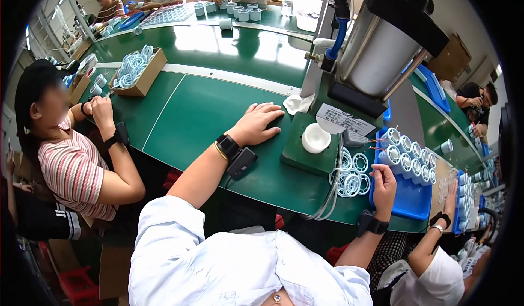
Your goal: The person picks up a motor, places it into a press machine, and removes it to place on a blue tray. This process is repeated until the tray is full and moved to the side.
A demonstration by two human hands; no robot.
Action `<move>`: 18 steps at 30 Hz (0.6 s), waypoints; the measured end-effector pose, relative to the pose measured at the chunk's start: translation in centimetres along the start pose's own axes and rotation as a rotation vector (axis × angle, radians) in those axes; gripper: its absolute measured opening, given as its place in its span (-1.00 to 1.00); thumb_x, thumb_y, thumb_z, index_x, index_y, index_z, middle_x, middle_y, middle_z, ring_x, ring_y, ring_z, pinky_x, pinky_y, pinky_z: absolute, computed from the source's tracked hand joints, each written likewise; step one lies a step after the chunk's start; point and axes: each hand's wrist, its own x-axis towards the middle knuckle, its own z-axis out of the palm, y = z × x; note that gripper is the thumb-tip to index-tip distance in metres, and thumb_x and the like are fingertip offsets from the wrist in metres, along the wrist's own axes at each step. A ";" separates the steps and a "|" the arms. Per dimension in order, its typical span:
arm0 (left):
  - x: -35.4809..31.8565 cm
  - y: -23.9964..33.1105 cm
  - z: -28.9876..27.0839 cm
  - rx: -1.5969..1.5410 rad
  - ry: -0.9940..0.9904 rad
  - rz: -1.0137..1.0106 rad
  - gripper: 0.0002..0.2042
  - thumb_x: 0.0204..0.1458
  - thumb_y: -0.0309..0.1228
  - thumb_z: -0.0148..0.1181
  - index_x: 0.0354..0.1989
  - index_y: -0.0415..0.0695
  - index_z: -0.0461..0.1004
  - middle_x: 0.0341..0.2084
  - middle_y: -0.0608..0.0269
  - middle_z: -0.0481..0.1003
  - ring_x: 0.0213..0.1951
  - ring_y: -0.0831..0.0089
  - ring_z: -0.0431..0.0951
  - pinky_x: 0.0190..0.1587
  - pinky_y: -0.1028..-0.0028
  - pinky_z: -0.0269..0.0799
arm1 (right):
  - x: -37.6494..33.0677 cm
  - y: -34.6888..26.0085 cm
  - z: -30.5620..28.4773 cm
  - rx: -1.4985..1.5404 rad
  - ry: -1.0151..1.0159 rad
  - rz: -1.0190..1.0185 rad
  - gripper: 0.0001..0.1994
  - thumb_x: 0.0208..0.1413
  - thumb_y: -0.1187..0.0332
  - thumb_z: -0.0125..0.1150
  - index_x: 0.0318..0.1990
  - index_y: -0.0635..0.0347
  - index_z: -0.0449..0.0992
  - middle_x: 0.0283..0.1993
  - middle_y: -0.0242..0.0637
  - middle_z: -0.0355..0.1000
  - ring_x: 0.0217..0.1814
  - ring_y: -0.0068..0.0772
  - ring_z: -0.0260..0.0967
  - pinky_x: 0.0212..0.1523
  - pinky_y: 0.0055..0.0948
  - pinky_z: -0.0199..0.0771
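My left hand [256, 123] lies flat on the green table [218, 104], fingers spread, holding nothing. Beside it stands a press [371, 49] with a metal cylinder. Its green base [297, 150] carries a white round cup-shaped holder [316, 138]. My right hand [384, 188] is at the left edge of a blue tray [409, 197], fingers curled inward; whatever they may hold is hidden. Left of that hand, a loose pile of light-blue plastic rings [349, 180] rests on the table. Rows of light-blue cylindrical parts [412, 158] fill the far part of the tray.
Grey cables [327, 197] hang over the table's front edge between my hands. A cardboard box [147, 79] of light-blue rings stands at the far left. Co-workers sit close on both sides, one at the left [82, 164] and one at the right [431, 268].
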 end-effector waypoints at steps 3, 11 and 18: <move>-0.2 0.1 -0.1 -0.009 -0.012 -0.012 -0.51 0.08 -0.25 0.20 0.21 -0.07 0.35 0.22 0.12 0.30 0.31 0.14 0.19 0.37 0.14 -0.04 | -0.2 -0.3 0.0 0.020 -0.024 0.021 -0.85 0.27 0.46 0.00 -0.17 0.29 0.51 -0.37 -0.44 0.40 -0.31 -0.69 0.28 -0.29 -0.67 0.23; 0.3 -0.1 0.3 -0.014 -0.021 -0.005 -0.50 0.05 -0.23 0.22 0.19 -0.05 0.37 0.22 0.15 0.31 0.32 0.17 0.18 0.36 0.15 -0.02 | 0.0 0.0 0.0 0.013 -0.019 0.017 -0.86 0.23 0.49 0.01 -0.20 0.32 0.51 -0.39 -0.40 0.42 -0.31 -0.62 0.34 -0.27 -0.62 0.30; 0.0 -1.0 0.3 0.005 -0.031 0.028 -0.49 0.04 -0.22 0.25 0.19 -0.03 0.36 0.22 0.12 0.30 0.31 0.16 0.18 0.33 0.05 0.00 | 0.5 1.1 0.1 -0.007 -0.040 -0.013 -0.87 0.25 0.50 0.01 -0.21 0.33 0.48 -0.36 -0.38 0.40 -0.31 -0.59 0.32 -0.26 -0.60 0.32</move>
